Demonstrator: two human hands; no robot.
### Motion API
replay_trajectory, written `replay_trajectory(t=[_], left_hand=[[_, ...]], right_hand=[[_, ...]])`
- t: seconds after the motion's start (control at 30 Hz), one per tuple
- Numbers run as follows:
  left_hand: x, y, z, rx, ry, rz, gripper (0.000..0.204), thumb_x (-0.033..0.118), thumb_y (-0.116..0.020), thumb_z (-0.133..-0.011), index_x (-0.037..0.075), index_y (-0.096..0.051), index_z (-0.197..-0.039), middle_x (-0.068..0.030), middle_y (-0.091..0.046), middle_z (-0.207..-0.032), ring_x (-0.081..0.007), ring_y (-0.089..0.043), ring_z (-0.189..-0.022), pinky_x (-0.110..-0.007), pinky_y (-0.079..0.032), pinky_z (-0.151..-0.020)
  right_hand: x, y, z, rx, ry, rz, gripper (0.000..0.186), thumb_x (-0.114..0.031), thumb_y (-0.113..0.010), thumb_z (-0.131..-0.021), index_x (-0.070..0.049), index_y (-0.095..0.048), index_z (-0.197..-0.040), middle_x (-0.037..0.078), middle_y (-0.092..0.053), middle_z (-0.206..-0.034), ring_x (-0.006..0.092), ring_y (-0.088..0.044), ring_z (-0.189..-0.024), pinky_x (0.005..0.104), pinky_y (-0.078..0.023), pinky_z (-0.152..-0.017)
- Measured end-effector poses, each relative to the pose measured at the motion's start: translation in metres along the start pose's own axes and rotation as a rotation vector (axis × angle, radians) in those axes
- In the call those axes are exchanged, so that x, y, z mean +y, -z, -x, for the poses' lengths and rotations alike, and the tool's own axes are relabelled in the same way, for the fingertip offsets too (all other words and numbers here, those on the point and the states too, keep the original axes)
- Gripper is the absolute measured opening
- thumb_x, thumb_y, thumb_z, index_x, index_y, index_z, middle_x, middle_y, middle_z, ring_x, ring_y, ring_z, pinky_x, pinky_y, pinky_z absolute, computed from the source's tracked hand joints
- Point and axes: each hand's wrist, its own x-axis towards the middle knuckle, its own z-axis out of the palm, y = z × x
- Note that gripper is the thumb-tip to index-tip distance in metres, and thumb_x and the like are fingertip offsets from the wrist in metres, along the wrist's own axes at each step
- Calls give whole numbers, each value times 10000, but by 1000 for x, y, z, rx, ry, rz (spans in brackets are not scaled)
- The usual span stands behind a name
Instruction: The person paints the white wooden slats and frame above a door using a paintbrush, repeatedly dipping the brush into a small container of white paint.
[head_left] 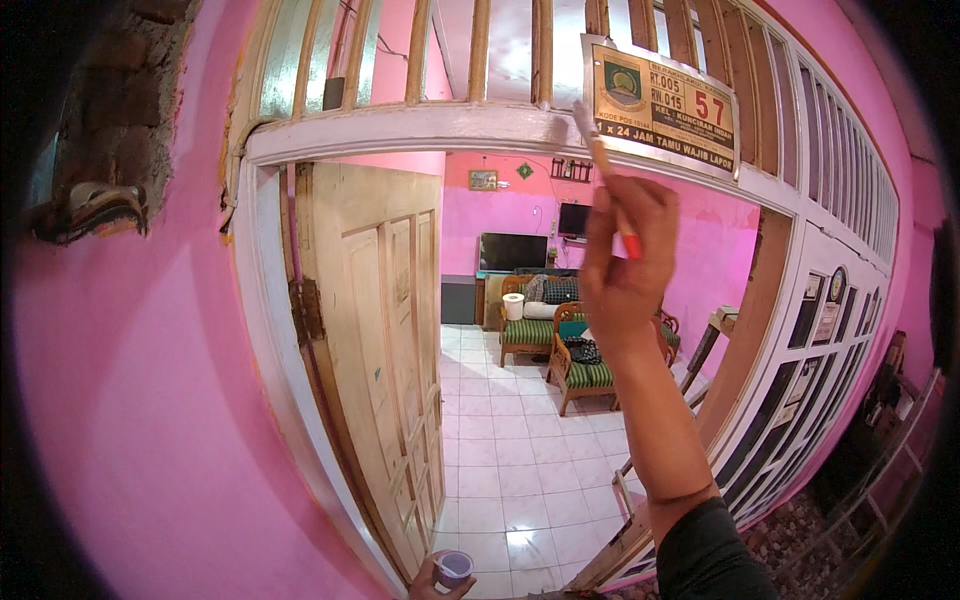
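Observation:
Raised high, my right hand point(635, 265) grips a thin paintbrush point(600, 155) with a red-tipped handle. The brush's bristles are at the white-painted lintel point(400, 133) over the doorway, beside the left edge of a metal sign plate point(662, 108); contact is hard to make out. Bare brownish wooden slats point(479, 50) rise above the lintel. Down at the lower edge, my left hand point(424, 582) holds a small clear plastic cup point(456, 566) with pale lilac-looking paint and a light stick-like thing in it. Only part of this hand shows.
An unpainted wooden door point(370, 350) stands swung inward on the left. Through the doorway are a tiled floor point(500, 450), chairs with green striped cushions point(585, 375) and a television point(512, 252). White-framed window panels point(800, 370) line the right. A ladder point(880, 480) leans far right.

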Motion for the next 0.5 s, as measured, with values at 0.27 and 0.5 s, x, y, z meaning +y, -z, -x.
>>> replay_trajectory(t=[0.27,0.5], left_hand=[[29,7,-5,-21,14,93,564,114,-851,-837,10,-538,-1294,-96,-695,-1068,-160,-688,-914,-299,-563,-776],[2,11,-1,0,-4,4,571,119,-848,-841,7,-534,-1304,-93,-703,-1039,-158,-689,-914,-292,-561,-772]], right_hand=[[-31,-29,26,-320,-54,-99,440,5,-711,-804,-124,-639,-1219,156,-611,-1132,349,-673,-917,438,-569,-746],[-17,-38,20,-101,-67,141,351,-27,-704,-822,-96,-640,-1161,175,-615,-1094,357,-658,-939,444,-554,-734]])
